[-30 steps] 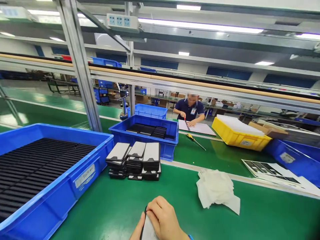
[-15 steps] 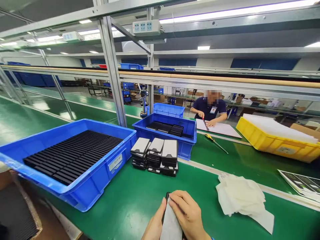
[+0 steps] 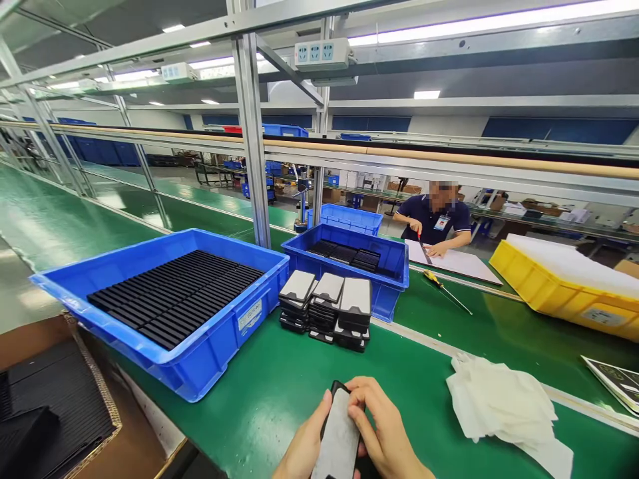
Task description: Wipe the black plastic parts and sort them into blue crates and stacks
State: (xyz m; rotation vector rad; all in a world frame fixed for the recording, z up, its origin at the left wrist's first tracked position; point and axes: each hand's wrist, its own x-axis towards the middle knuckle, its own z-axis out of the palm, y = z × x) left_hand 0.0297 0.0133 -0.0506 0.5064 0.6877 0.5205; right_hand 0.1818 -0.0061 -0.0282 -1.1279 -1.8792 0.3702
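Observation:
Near the bottom edge, a flat black case with a pale grey-white face [image 3: 335,436] is held between both hands. My left hand [image 3: 303,442] grips its left side, the thumb along the edge. Curled over the right side and upper corner is my right hand [image 3: 382,426], its fingertips on the pale face. The lower end of the case runs out of view. Beyond my hands, stacks of similar black cases with pale faces [image 3: 327,309] stand on the green table. To the right lies a loose pile of thin whitish sheets [image 3: 504,406].
A blue bin [image 3: 200,372] with rows of black pieces stands left, another blue bin [image 3: 394,296] behind the stacks. A cardboard box [image 3: 130,439] sits lower left. Across the table are a yellow screwdriver [image 3: 433,278], a yellow bin [image 3: 549,293] and a person [image 3: 434,216] using a red-handled tool.
The case has tilted so that more of its pale face shows, and my right fingers have shifted on it. The whole view has swung a little left.

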